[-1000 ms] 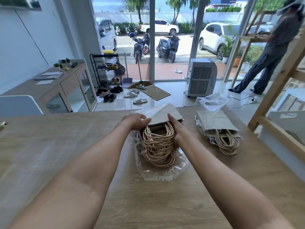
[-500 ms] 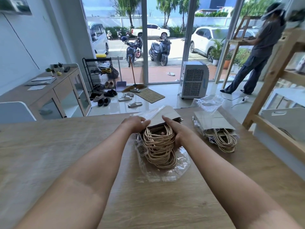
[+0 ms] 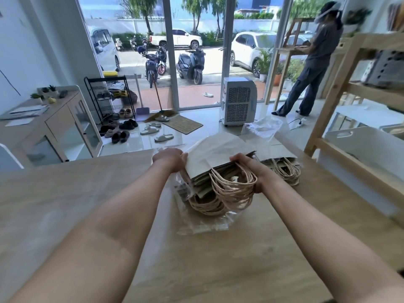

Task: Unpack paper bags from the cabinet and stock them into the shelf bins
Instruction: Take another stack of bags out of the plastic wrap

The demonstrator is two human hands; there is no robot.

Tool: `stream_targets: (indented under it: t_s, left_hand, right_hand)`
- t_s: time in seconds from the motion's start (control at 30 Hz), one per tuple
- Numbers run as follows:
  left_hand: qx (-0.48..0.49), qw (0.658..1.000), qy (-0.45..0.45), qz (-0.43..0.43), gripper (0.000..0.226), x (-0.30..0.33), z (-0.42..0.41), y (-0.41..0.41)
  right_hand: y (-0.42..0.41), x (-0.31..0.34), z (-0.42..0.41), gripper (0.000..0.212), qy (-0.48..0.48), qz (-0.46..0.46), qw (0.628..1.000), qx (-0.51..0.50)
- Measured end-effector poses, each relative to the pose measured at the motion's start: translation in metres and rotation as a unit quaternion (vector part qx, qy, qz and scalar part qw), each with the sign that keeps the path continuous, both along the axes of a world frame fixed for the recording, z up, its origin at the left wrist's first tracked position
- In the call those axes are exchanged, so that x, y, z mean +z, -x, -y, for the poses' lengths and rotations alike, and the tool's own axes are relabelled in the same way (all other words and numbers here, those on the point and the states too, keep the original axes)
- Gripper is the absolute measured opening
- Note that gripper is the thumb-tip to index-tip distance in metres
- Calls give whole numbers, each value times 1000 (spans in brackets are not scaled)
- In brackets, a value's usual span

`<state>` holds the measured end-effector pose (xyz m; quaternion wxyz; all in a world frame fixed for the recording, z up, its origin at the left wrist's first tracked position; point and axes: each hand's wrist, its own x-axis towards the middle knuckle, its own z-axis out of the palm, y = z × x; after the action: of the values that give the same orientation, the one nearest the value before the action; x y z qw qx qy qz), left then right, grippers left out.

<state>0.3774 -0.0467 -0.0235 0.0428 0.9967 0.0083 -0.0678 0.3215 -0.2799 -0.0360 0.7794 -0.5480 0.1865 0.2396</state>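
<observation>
I am gripping the stack of paper bags [image 3: 218, 157] from both sides: my left hand [image 3: 169, 159] is clamped on its left edge and my right hand [image 3: 251, 169] is curled round its right edge, fingers [image 3: 239, 158] over the top and the twisted rope handles [image 3: 232, 189] bunching against my palm. I am holding it this way, I judge, so that the flat bags are staying squared together as one block rather than fanning apart while they are coming out of their wrapper.

Just beneath my hands the clear plastic wrapper [image 3: 205, 224] is lying open and crumpled on the bench [image 3: 218, 270], and more handles [image 3: 206, 204] are resting in it, so part of the pack seems to be staying behind; how many bags I cannot tell. The near end of the stack is tilting up toward me, handles hanging down, which suits lifting it clear.

Just beyond my right hand a second bundle of bags [image 3: 284, 169] is lying on the bench, waiting its turn, and past it an emptied plastic sleeve [image 3: 263, 127] is sitting at the far edge. Further to the right of that hand the wooden shelf [image 3: 341, 84] is standing with a white bin [image 3: 358, 145] in it, near enough that I should be able to carry the stack straight across.
</observation>
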Motion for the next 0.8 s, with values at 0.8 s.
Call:
stream_targets:
  t_s: [0.8]
  left_hand:
    - [-237,966,90,54,140,48,212,102]
  right_hand:
    - [146,51,266,54,438,220,858,156]
